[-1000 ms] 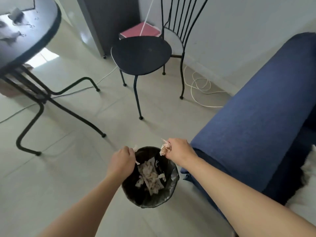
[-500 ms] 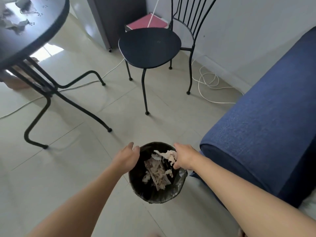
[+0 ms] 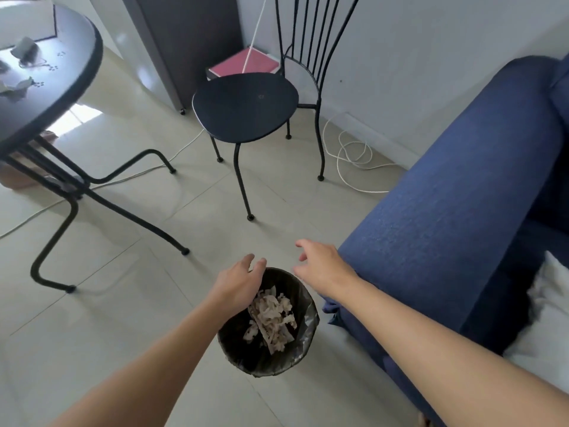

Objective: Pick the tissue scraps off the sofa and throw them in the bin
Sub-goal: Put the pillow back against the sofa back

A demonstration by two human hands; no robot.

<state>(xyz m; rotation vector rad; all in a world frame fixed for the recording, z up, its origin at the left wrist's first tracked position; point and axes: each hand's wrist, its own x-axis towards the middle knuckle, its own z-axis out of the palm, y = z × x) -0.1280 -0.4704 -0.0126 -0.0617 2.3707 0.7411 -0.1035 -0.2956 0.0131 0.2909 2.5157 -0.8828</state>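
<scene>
Since half a second ago the right hand point(image 3: 323, 268) has let go of its clump and lifted clear of the bin point(image 3: 303, 346); it now hangs empty, fingers spread loosely, just past the rim at one o'clock, while the left hand point(image 3: 238, 285), also open and empty, covers the rim at ten o'clock. The tissue scraps point(image 3: 272, 318) lie inside the black-lined bin as a pale, crumpled, shredded heap. The blue sofa point(image 3: 462, 217) arm stands close at three o'clock from the bin. A black metal chair point(image 3: 246, 103) stands at twelve o'clock, a round black table point(image 3: 61, 97) at ten, and a white cable point(image 3: 348, 152) loops on the tiled floor point(image 3: 107, 303) near the wall. No writing can be read.
</scene>
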